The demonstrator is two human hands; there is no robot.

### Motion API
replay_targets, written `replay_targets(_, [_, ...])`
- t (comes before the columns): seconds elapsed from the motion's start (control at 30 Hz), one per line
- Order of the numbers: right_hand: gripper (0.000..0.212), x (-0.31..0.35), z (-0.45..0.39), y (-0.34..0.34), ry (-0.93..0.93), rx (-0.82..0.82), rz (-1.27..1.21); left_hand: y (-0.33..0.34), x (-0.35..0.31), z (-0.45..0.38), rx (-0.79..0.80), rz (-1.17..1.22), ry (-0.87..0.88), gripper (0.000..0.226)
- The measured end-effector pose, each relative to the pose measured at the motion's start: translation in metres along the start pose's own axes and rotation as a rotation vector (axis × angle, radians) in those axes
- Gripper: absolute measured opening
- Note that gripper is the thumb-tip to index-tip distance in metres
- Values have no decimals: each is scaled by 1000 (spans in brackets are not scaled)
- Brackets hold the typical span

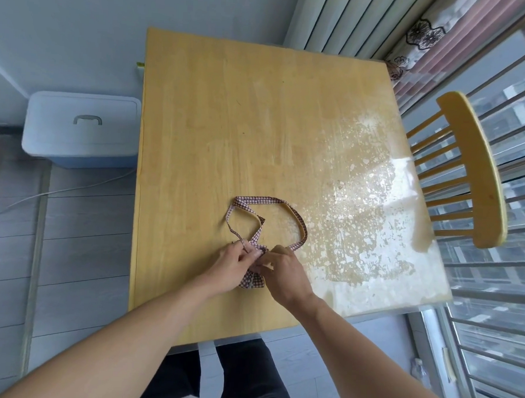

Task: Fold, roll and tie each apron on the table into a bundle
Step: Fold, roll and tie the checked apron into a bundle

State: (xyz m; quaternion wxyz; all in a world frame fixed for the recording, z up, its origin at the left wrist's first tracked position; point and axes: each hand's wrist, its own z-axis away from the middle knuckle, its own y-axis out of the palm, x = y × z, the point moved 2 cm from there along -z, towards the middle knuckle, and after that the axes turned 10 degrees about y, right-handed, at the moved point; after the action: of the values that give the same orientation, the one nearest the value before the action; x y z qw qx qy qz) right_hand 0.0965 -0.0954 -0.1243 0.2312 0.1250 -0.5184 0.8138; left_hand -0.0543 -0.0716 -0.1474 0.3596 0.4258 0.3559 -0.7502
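Observation:
A small rolled bundle of red-and-white checked apron [252, 282] lies near the front of the wooden table [229, 121], mostly hidden under my hands. Its long checked strap [297, 216] loops out over the tabletop beyond the bundle and crosses itself. My left hand [232, 265] pinches a strap end at the top of the bundle. My right hand [283, 271] has its fingers curled on the bundle and the strap beside it.
A wooden spindle-back chair [472, 170] stands at the table's right side, before a barred window [494, 272]. A lidded blue plastic box [82, 128] sits on the floor to the left. The table's right half has worn, flaking varnish.

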Motion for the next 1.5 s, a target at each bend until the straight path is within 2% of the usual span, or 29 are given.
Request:
replay_targets(0.13, [12, -4, 4, 1, 129, 17, -151, -4, 4, 6, 25, -47, -5, 27])
replay_targets(0.23, [9, -1, 8, 3, 179, -31, -268, -3, 3, 5, -27, -46, 12, 21])
replay_targets(0.3, [8, 1, 10, 4, 171, -74, -307, -5, 1, 2, 2, -40, 4, 20])
replay_targets(0.43, [14, 3, 11, 7, 3, -137, -154, -11, 4, -4, 20, -60, -12, 23])
replay_targets(0.53, [12, 3, 13, 8, -25, -166, -123, -9, 6, -3, 6, -83, -10, 21])
replay_targets(0.7, [23, 2, 11, 8, -123, -173, -6, -10, 5, -4, 29, -134, 32, 19])
replay_targets(0.83, [20, 0, 10, 11, -210, -173, 135, -11, 6, -5, 70, -150, 20, 17])
replay_targets(1.03, [23, 0, 8, 9, -136, -117, 101, -13, -1, -7, 73, -137, -23, 4])
replay_targets(1.17, [17, -1, 14, 12, -137, -149, 51, -12, -2, -8, 82, -125, -41, 2])
replay_targets(1.33, [20, 4, 15, 8, -195, -207, 10, -14, -4, -9, 85, -121, -40, 6])
replay_targets(1.5, [10, 2, 16, 10, -210, -245, 19, -15, -2, -9, 98, -150, -22, 6])
